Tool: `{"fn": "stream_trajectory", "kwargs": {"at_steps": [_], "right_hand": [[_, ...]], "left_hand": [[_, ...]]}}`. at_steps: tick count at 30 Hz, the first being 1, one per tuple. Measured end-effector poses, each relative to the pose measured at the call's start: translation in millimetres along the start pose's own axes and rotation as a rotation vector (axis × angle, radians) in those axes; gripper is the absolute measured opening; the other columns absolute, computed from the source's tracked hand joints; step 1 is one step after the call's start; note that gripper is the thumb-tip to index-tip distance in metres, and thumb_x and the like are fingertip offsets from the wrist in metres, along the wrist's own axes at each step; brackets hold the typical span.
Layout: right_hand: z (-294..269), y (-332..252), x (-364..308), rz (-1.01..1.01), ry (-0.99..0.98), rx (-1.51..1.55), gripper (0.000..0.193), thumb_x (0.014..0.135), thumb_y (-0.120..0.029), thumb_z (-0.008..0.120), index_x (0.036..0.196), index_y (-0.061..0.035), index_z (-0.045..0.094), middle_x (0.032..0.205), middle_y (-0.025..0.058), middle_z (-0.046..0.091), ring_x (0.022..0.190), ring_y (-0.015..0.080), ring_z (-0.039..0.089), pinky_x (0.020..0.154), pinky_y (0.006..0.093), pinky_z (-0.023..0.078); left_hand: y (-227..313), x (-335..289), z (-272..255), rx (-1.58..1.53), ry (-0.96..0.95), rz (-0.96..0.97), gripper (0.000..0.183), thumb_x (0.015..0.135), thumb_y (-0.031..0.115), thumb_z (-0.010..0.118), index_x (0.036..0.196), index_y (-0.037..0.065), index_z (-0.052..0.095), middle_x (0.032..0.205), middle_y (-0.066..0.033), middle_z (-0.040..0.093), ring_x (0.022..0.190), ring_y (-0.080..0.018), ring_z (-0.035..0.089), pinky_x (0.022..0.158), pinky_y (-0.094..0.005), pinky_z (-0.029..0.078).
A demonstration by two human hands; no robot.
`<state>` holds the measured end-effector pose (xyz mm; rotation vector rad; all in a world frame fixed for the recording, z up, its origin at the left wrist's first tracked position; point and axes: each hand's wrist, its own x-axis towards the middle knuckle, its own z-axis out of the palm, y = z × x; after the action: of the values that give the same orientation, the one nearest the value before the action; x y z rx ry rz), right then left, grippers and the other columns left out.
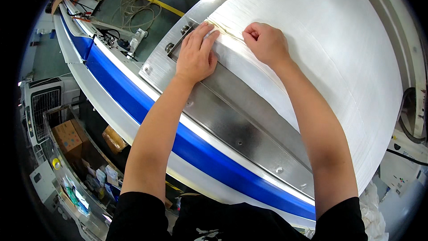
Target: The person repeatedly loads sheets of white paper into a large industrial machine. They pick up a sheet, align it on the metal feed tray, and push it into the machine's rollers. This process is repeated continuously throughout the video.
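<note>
A wide sheet of white cloth-like material [321,35] spreads over the machine bed, its near edge running beside a long grey metal bar [249,93]. My left hand [196,56] lies on the far-left end of this bar, fingers stretched out, fingertips at the corner of the white sheet. To its right, above the sheet, my right hand [267,44] is closed with the fingers curled in. A thin cream strip [229,33] runs along the sheet's edge from my left fingertips towards my right hand. Whatever the right fingers hold is hidden.
Metal knobs [169,47] stick out at the bar's left end. A blue rail [200,147] curves along the machine's front. At the lower left stands a cart holding a cardboard box [69,136]. Coiled hose [138,9] lies on the floor at the back left.
</note>
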<state>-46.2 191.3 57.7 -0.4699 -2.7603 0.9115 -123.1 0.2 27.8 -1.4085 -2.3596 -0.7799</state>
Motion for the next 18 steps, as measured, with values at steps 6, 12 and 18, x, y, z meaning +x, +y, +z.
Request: {"fn": "stream_trajectory", "kwargs": {"at_steps": [6,12,18], "right_hand": [[4,9,-2,-0.084,0.105,-0.035,0.011,0.077,-0.019,0.06,0.076,-0.0086,0.063,0.069,0.005,0.061,0.059,0.0204,0.058,0.057,0.032,0.046],[1,7,-5,-0.111,0.068,-0.093,0.009,0.08,-0.018,0.056,0.087,-0.0151,0.06,0.079,0.0062,0.058,0.067,0.0248,0.06,0.061,0.0358,0.048],[0,21,-7,-0.327,0.0,-0.161,0.01,0.081,-0.016,0.053,0.085,-0.0181,0.062,0.095,0.0061,0.052,0.078,0.0232,0.058,0.067,0.0352,0.049]], "left_hand": [[2,-6,-5,0.011,0.003,-0.021,0.049,0.062,0.001,0.057,0.11,0.008,0.052,0.121,-0.0093,0.048,0.12,-0.0258,0.042,0.098,-0.0401,0.035],[2,-13,-9,0.016,0.018,-0.009,0.05,0.061,-0.001,0.057,0.11,0.008,0.052,0.121,-0.0094,0.048,0.12,-0.0264,0.043,0.098,-0.0405,0.035],[3,-11,-9,0.006,0.021,-0.001,0.051,0.061,-0.001,0.057,0.11,0.008,0.051,0.121,-0.0098,0.048,0.119,-0.0272,0.043,0.097,-0.0409,0.036]]}}
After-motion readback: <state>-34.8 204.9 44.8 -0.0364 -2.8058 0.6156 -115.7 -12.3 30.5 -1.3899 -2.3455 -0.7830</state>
